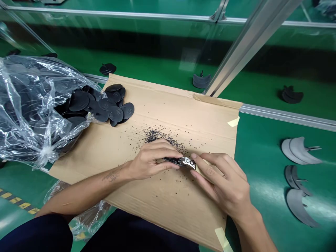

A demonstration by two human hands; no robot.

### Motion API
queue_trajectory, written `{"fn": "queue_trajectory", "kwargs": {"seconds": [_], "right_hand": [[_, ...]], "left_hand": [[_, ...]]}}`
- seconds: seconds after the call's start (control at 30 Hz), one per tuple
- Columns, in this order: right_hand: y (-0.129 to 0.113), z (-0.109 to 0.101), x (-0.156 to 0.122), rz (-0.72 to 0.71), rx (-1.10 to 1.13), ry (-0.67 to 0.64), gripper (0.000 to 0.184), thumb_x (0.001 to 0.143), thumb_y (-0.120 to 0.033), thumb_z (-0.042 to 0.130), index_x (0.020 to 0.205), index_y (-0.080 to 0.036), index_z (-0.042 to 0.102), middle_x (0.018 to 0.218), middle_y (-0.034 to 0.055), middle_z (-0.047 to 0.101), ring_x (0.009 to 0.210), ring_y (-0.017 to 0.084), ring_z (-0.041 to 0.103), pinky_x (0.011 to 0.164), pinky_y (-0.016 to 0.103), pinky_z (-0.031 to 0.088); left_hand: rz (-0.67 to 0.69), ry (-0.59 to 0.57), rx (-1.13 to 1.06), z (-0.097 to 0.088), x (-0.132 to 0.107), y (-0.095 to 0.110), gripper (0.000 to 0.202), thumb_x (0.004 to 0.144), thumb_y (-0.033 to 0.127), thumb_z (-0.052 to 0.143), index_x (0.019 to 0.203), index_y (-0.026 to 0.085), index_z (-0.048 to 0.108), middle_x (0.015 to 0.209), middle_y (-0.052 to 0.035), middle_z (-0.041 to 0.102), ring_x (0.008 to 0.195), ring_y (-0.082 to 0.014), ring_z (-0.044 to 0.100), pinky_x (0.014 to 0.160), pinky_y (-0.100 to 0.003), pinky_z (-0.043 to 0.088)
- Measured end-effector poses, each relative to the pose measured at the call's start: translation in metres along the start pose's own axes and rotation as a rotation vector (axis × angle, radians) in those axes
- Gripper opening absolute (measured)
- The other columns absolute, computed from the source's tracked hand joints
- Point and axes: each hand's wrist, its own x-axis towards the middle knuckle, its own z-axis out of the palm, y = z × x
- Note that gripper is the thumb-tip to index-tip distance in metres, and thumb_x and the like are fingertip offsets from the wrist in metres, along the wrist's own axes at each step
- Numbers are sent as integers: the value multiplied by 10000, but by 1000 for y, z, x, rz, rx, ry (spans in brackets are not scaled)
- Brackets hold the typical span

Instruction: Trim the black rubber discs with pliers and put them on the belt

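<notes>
Clear plastic bag [31,112], far left: full of black discs [115,112], some spilling onto the cardboard sheet [170,206]. Left hand [153,161] clamped round a small metal cutter [181,161] at sheet centre. Right hand [223,182] fingertips pinch its head. Anything between the blades is hidden. Bag's left side is cut off.

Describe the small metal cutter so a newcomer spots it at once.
On the green table lies a brown cardboard sheet. Toward its near edge the left hand and right hand meet over black trimmings. Between them sits the small metal cutter, the only shiny silver thing, unlike the matte black discs.
</notes>
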Motion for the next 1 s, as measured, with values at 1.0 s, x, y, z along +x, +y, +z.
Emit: {"fn": "queue_trajectory", "kwargs": {"seconds": [1.0], "right_hand": [[-5,11,-1,232,100,74,335,1009,-280,557,1308,-128,557,1042,139,668,899,264,622,728,399,529]], "left_hand": [[-586,232,-535,-5,5,-2,311,868,402,727,1043,182,593,912,-30,672,798,-128,644,732,-253,529]]}}
